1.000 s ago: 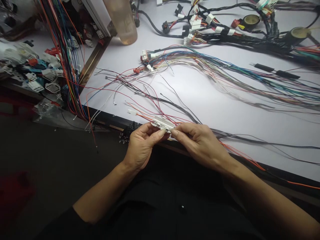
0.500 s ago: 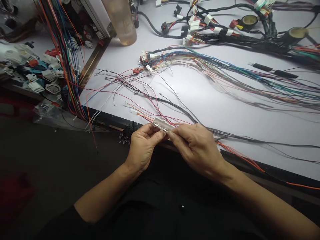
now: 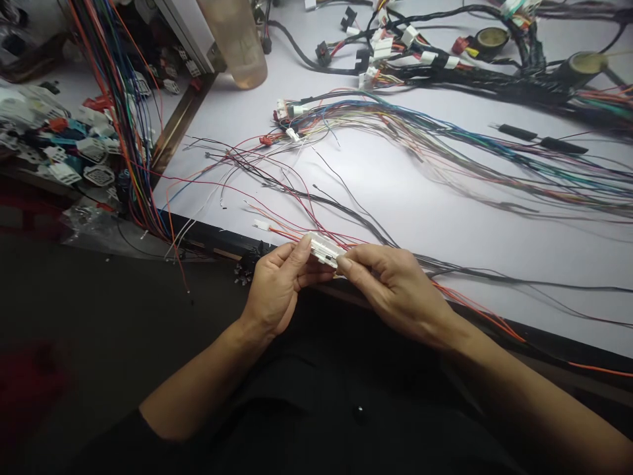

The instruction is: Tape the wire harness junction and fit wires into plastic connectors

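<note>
A white connector with a clear-looking upper part is held between both hands near the table's front edge. My left hand grips its left end, thumb on top and fingers curled underneath. At the right end, my right hand pinches it between thumb and forefinger. Something small and dark shows on the connector's near side, too small to name. Just beyond my left hand lies a small white plug on orange and red wires. Thin dark red wires run behind the connector.
Long loose wires cross the white table. A black-taped harness with connectors lies at the back. A hanging wire bundle and piled connectors are at the left. A bottle stands at the back.
The connector has turned, showing more of its white face. My left thumb has moved up and left onto its end, while the right hand keeps its pinch.
</note>
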